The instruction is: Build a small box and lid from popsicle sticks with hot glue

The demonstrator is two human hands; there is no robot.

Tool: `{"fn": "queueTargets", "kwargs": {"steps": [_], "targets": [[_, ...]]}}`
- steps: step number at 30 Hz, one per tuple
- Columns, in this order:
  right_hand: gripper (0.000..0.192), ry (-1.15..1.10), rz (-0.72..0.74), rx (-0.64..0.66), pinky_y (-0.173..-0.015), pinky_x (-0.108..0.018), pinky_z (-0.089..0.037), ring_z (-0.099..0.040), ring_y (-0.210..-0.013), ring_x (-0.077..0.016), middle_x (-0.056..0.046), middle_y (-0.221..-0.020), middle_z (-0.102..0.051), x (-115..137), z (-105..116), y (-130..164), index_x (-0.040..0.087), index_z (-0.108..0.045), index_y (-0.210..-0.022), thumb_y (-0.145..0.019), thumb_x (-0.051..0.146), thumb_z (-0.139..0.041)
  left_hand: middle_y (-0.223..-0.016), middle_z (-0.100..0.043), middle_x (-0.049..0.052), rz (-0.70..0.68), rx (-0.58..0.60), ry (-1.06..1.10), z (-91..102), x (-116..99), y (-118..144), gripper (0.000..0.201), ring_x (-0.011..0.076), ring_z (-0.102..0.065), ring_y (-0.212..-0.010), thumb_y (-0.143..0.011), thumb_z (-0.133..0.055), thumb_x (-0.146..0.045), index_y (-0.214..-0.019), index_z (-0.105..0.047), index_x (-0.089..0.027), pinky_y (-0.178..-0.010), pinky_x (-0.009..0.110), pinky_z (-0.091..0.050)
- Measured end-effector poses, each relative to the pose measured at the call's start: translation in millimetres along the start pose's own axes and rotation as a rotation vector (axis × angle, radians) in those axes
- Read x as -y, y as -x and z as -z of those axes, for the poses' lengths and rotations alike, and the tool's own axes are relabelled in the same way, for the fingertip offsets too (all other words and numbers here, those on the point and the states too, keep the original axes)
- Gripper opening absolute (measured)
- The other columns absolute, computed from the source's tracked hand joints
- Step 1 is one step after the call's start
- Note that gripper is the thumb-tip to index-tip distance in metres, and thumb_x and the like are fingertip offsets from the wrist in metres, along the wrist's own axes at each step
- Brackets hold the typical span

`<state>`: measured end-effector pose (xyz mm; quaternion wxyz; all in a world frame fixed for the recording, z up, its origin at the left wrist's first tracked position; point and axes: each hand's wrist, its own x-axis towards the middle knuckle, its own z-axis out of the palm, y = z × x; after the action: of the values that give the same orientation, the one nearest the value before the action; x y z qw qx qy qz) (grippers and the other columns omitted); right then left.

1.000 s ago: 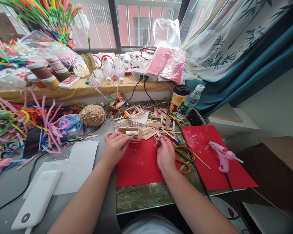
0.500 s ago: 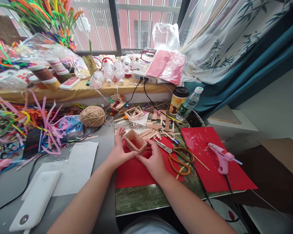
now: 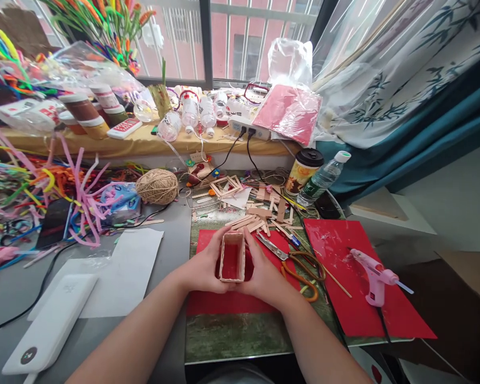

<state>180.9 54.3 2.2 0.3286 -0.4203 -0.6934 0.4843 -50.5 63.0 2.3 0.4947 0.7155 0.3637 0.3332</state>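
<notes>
Between my two hands is a small rectangular wooden box [image 3: 223, 258], open at the top, with red showing through inside it. My left hand [image 3: 206, 265] is closed along its left wall, and my right hand [image 3: 260, 269] closes along the right wall, thumbs near the front end. Under the hands lies a red sheet [image 3: 240, 305]. Just right of my right hand are scissors [image 3: 302, 269] with brown-yellow handles, blades pointing up and left.
Loose craft sticks [image 3: 260, 213] are heaped behind the box. At right, a pink glue gun [image 3: 375, 277] lies on another red sheet [image 3: 332, 240]. A coffee cup [image 3: 303, 173] and water bottle [image 3: 324, 178] stand at back right. Left are a twine ball [image 3: 157, 186] and white power bank [image 3: 50, 322].
The box has turned so its long side points away from me, and it sits lower in view. My left hand has closed in along its side. The view has shifted slightly left.
</notes>
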Motion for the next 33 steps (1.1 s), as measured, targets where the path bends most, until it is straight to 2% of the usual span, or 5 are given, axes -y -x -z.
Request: {"fn": "queueTargets", "kwargs": {"steps": [6, 14, 25, 29, 33], "targets": [[0.142, 0.014, -0.004, -0.002, -0.123, -0.055, -0.036, -0.033, -0.155, -0.0360, -0.013, -0.169, -0.030, -16.3, -4.5, -5.8, 0.034, -0.011, -0.168, -0.057, 0.039, -0.099, -0.159, -0.043, 0.017, 0.038, -0.005, -0.041, 0.7, -1.2, -2.7, 0.143, 0.0399, -0.053, -0.139, -0.060, -0.096, -0.033, -0.166, 0.001, -0.033, -0.116, 0.053, -0.044], [0.138, 0.040, 0.089, -0.082, -0.125, -0.057, -0.032, -0.038, -0.150, -0.0391, -0.015, -0.161, -0.041, -21.6, -4.2, -8.9, 0.030, -0.029, -0.164, -0.047, 0.042, -0.102, -0.157, -0.044, 0.016, 0.004, -0.012, -0.007, -2.7, 1.2, -4.4, 0.124, 0.0407, -0.050, -0.141, -0.059, -0.094, -0.028, -0.161, -0.023, -0.030, -0.119, 0.051, -0.042], [0.151, -0.163, 0.016, -0.049, -0.120, -0.059, -0.037, -0.039, -0.151, -0.0356, -0.012, -0.165, -0.037, -25.7, -12.3, -5.2, 0.037, -0.012, -0.167, -0.047, 0.042, -0.103, -0.165, -0.036, 0.016, 0.078, -0.067, 0.199, 0.0, 2.5, -6.3, 0.135, 0.0416, -0.040, -0.150, -0.059, -0.097, -0.045, -0.166, -0.016, -0.032, -0.122, 0.056, -0.036], [0.100, -0.467, 0.062, -0.163, -0.108, -0.052, -0.051, -0.062, -0.128, -0.0300, -0.013, -0.144, -0.060, -19.4, -9.7, -10.2, 0.032, -0.044, -0.155, -0.069, 0.051, -0.092, -0.162, -0.044, 0.015, 0.086, -0.174, 0.635, -5.6, 0.2, -7.9, 0.111, 0.0422, -0.045, -0.147, -0.068, -0.079, -0.075, -0.159, -0.036, -0.029, -0.115, 0.056, -0.044], [0.054, -0.627, -0.029, -0.163, -0.102, -0.048, -0.056, -0.068, -0.117, -0.0264, -0.009, -0.125, -0.073, -15.7, -13.9, -15.5, 0.027, -0.064, -0.133, -0.087, 0.054, -0.076, -0.143, -0.062, 0.020, 0.212, -0.195, 0.744, -9.8, 2.8, -10.5, 0.095, 0.0414, -0.062, -0.129, -0.079, -0.058, -0.085, -0.149, -0.053, -0.020, -0.103, 0.055, -0.053]]}}
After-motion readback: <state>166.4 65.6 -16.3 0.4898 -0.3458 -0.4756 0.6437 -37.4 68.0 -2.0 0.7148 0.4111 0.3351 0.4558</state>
